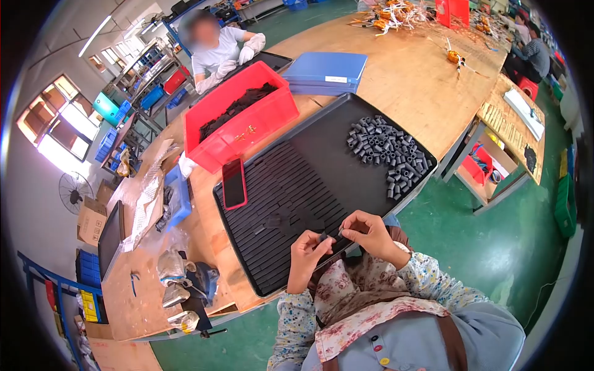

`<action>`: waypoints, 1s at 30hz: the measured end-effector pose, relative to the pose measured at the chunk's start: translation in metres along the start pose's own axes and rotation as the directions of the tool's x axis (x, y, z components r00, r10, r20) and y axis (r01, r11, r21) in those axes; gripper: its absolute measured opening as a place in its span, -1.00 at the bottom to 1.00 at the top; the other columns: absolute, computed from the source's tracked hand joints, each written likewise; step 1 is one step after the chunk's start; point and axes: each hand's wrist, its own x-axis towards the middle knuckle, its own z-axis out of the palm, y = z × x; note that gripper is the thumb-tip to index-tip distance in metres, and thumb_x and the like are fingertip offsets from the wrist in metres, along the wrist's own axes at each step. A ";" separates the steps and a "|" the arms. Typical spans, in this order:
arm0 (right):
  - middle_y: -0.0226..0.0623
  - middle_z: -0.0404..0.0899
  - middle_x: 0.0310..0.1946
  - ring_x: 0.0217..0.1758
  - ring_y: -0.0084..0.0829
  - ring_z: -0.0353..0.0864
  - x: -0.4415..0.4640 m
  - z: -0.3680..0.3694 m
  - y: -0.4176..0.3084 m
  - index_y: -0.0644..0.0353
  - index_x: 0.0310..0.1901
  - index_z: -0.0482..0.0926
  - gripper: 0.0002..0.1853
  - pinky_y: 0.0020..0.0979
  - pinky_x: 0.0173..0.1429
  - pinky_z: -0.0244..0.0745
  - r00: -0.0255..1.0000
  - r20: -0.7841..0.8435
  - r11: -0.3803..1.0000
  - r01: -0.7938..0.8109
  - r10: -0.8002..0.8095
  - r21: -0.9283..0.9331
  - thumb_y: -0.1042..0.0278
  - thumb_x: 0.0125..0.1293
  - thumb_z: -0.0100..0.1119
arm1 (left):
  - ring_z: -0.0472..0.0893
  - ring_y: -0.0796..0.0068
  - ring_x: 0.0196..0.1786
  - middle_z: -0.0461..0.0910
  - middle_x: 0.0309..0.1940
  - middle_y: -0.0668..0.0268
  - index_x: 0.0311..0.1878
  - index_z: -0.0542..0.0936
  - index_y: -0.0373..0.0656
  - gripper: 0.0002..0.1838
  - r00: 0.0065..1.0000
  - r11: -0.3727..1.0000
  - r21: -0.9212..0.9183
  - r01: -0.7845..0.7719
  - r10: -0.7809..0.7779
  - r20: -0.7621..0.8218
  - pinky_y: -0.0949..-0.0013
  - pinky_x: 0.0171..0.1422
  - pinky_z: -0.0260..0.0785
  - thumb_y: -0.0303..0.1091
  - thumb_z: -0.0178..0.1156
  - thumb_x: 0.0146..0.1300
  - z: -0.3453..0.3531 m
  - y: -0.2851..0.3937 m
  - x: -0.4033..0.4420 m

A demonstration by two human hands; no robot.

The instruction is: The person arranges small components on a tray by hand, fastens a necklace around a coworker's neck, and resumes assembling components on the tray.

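My left hand (305,252) pinches a small black piece (324,237) at the near edge of a large black tray (322,145). Close beside it, the thumb and fingertips of my right hand (369,233) are pressed together. Something small and pale seems to show at those fingertips, too small to name. Rows of thin black strips (284,185) cover the tray's left part, with a few loose dark pieces (272,221) lying over them. Short dark grey tubes (377,142) are heaped on the tray's right side.
A phone in a red case (234,183) rests on the tray's left edge. Behind stand a red bin (216,151) of black pieces and blue folders (327,68). A gloved person (213,52) sits across the table. A metal tool (185,284) stands front left.
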 end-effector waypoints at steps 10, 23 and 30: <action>-0.51 0.60 -0.27 -0.24 -0.72 0.53 0.003 0.011 -0.011 0.23 -0.20 0.56 -0.90 -0.61 -0.10 0.46 0.991 0.110 0.985 -0.086 0.070 0.146 0.46 0.34 0.29 | 0.61 0.57 -0.28 0.67 -0.29 0.26 -0.23 0.62 -0.36 -0.80 0.994 0.991 0.113 0.078 -0.085 0.063 0.50 -0.08 0.49 -0.47 0.42 0.16 -0.012 -0.008 -0.001; -0.31 0.61 -0.29 -0.27 -0.41 0.56 -0.002 0.009 -0.003 0.19 -0.02 0.64 -0.73 -0.43 -0.16 0.46 0.919 0.318 0.851 0.350 -0.231 -0.391 0.57 0.23 0.26 | 0.56 0.67 -0.34 0.65 -0.38 0.37 -0.27 0.63 -0.26 -0.84 0.998 0.998 0.055 0.028 -0.031 0.054 0.56 -0.15 0.44 -0.48 0.43 0.15 -0.012 -0.005 -0.001; -0.53 0.54 -0.25 -0.17 -0.73 0.52 0.003 0.008 -0.026 0.24 -0.12 0.55 -0.90 -0.59 -0.05 0.46 0.999 0.037 0.999 0.033 -0.034 0.039 0.54 0.36 0.22 | 0.52 0.71 -0.35 0.58 -0.41 0.41 -0.30 0.60 -0.26 -0.80 0.999 0.998 -0.058 -0.034 0.033 -0.021 0.59 -0.22 0.40 -0.49 0.48 0.10 0.007 0.009 -0.003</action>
